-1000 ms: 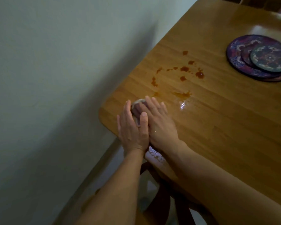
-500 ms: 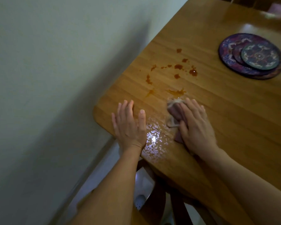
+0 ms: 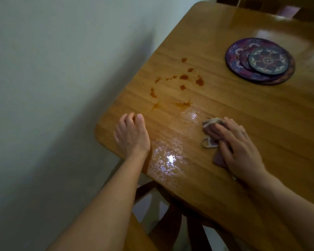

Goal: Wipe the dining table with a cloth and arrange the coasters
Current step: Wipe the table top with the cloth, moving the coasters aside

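Your right hand (image 3: 241,151) is pressing down on the cloth (image 3: 209,127). Its fingers are lying nearly straight across the cloth rather than curling round it, so nothing is being gripped. The cloth is sitting bunched under those fingers on the worktop (image 3: 261,124), just right of a shining wet patch (image 3: 167,158).

Your left hand (image 3: 131,134) is resting near the rounded corner. Its fingers are drawn loosely together with the tips touching the wood, and it is holding nothing.

The cloth is looking soft and limp, probably damp, so it is likely to roll and fold as you are pushing it. Gather its middle under your palm and tuck in the pale looped edge that is trailing out on the left.

Beyond the wet patch, orange-brown stains (image 3: 184,77) are waiting unwiped. They may smear before lifting.

Well apart, toward the far right, the coasters (image 3: 260,61) are lying stacked, smaller discs on a larger one. They are looking flat, stiff and light, and I judge they are best lifted by the rim. On this glossy wood they may slide if nudged.
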`<state>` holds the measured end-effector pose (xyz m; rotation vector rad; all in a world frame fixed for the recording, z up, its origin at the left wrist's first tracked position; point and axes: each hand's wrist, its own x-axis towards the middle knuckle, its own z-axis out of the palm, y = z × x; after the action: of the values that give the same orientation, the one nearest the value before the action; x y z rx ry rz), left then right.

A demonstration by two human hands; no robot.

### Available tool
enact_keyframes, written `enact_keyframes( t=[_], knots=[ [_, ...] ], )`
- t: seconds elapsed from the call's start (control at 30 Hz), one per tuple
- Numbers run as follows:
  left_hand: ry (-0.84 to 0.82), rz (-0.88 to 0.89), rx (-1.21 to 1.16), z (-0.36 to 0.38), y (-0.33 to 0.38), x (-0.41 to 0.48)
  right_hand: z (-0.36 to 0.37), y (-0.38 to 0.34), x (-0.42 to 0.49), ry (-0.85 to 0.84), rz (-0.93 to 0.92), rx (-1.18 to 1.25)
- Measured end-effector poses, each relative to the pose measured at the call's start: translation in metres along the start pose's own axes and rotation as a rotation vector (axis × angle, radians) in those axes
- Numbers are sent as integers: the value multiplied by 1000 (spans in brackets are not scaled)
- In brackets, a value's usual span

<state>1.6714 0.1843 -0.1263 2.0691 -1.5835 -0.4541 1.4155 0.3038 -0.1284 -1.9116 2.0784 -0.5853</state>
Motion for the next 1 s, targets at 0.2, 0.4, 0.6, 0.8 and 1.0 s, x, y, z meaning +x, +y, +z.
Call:
enact_keyframes(
  t=[0.2,0.4,0.6,0.8,1.0],
  knots=[
    [-100,174,339,18,-6,9,-9,33,67,136,272,-101],
    [-79,174,393,21,-2,8,3,25,160,173,329,-61],
    [-101,174,406,21,-1,10,27,-7,217,91,108,-65],
    [-96,169,369,18,-1,11,54,-55,147,-115,-322,48],
    [-85,167,347,16,1,11,17,-77,96,-395,-131,649]
  ],
)
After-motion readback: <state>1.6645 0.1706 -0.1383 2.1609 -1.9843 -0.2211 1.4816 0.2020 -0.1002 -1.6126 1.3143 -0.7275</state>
